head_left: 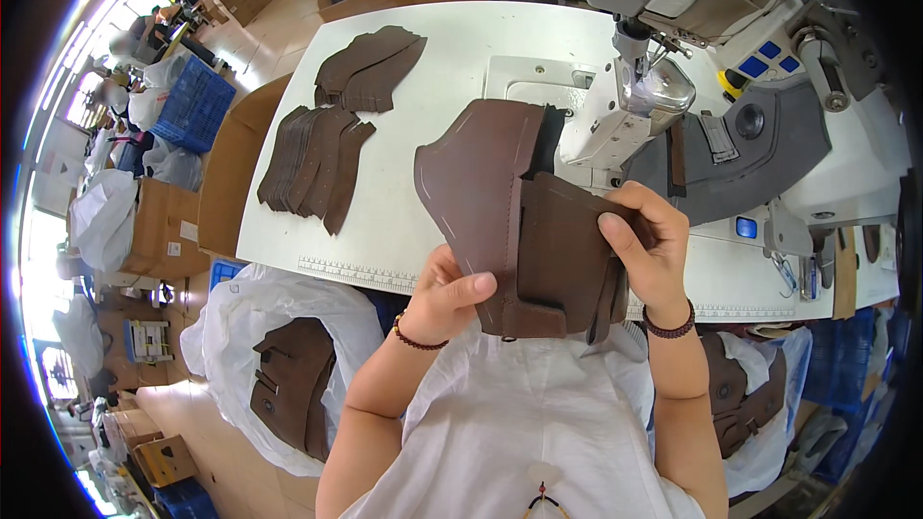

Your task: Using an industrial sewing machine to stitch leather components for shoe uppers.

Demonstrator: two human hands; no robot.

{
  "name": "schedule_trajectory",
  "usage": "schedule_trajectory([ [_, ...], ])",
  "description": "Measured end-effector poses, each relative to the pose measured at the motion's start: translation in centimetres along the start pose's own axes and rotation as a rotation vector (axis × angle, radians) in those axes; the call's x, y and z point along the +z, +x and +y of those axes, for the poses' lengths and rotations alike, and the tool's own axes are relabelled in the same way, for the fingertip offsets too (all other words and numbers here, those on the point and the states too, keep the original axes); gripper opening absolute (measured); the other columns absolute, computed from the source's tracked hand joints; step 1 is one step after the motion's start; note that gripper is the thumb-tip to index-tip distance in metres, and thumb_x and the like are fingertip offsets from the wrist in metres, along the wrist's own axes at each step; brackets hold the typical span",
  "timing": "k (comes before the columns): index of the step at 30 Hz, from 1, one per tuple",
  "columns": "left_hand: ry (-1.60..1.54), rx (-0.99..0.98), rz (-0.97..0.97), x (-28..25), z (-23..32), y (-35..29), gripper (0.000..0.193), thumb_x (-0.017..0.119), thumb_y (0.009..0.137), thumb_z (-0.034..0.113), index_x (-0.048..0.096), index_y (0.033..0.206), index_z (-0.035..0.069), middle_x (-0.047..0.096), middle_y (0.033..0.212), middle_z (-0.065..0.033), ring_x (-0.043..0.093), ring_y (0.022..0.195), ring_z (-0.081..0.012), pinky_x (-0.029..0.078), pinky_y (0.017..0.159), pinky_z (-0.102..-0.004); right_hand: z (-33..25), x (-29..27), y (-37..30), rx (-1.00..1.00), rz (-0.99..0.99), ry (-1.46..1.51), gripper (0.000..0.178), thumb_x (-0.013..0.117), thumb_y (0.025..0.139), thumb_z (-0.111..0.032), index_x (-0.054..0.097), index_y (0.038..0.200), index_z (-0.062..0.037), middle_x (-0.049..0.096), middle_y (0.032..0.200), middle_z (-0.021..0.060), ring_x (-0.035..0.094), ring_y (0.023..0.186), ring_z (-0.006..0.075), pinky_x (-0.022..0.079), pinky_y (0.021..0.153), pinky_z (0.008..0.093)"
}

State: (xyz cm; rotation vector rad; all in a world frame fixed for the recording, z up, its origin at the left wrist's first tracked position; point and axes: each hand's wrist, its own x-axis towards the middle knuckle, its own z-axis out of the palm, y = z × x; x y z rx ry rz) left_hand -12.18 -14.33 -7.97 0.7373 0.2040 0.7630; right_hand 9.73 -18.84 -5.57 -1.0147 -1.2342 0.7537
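Both my hands hold up a stitched brown leather piece [476,183] in front of the sewing machine [615,115]. Its left panel is smooth with pale marks along the edges, and a seam runs down its middle. On the right side a darker leather panel [562,240] lies over it, with a black strip showing at the top. My left hand [452,293] grips the lower left edge, thumb on the front. At the right edge my right hand [649,240] pinches the dark panel, fingers partly behind it.
Two stacks of cut brown leather pieces [312,163] lie on the white table [413,250] at the left. A grey panel [769,149] rests right of the machine. White plastic bags [226,327] with brown leather parts hang below the front edge. Cardboard boxes [236,173] stand beyond the left edge.
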Motion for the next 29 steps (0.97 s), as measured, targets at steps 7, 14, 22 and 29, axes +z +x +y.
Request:
schedule_trajectory([
  [7, 0.008, 0.066, 0.140, 0.6, -0.4, 0.1, 0.032, 0.064, 0.084, 0.016, 0.057, 0.112, 0.001, 0.061, 0.110, -0.0073, 0.056, 0.105, -0.0170, 0.043, 0.092, -0.0324, 0.0, -0.1, 0.0, 0.001, -0.105, -0.070, 0.017, 0.074, 0.073, -0.009, 0.062, 0.081, -0.0001, 0.057, 0.070, 0.0027, 0.049, 0.064, 0.0101, 0.038, 0.059, 0.0229],
  [14, 0.139, 0.114, 0.218, 0.8, -0.5, 0.6, 0.035, 0.071, 0.078, 0.011, 0.058, 0.109, 0.002, 0.063, 0.104, -0.0074, 0.060, 0.093, -0.0156, 0.049, 0.083, -0.0299, 0.0, 0.3, 0.2, -0.174, -0.159, -0.277, 0.024, 0.081, 0.065, -0.016, 0.062, 0.072, -0.0024, 0.055, 0.061, 0.0040, 0.048, 0.058, 0.0144, 0.036, 0.053, 0.0269],
  [22, 0.126, 0.099, 0.372, 1.4, -0.1, 0.4, 0.049, 0.073, 0.068, 0.007, 0.053, 0.111, -0.005, 0.062, 0.101, -0.0121, 0.062, 0.091, -0.0214, 0.050, 0.082, -0.0328, -0.7, 0.7, -0.3, -0.202, -0.206, -0.362, 0.022, 0.079, 0.067, -0.020, 0.061, 0.068, -0.0063, 0.054, 0.060, 0.0036, 0.049, 0.055, 0.0216, 0.037, 0.058, 0.0299],
  [29, 0.182, 0.185, 0.361, 2.1, -0.3, 0.9, 0.050, 0.071, 0.068, 0.005, 0.051, 0.113, -0.004, 0.062, 0.102, -0.0138, 0.062, 0.092, -0.0231, 0.050, 0.083, -0.0343, -1.7, 0.9, -1.2, -0.160, -0.191, -0.317, 0.017, 0.077, 0.070, -0.016, 0.064, 0.071, -0.0056, 0.053, 0.057, 0.0037, 0.045, 0.053, 0.0187, 0.035, 0.057, 0.0300],
])
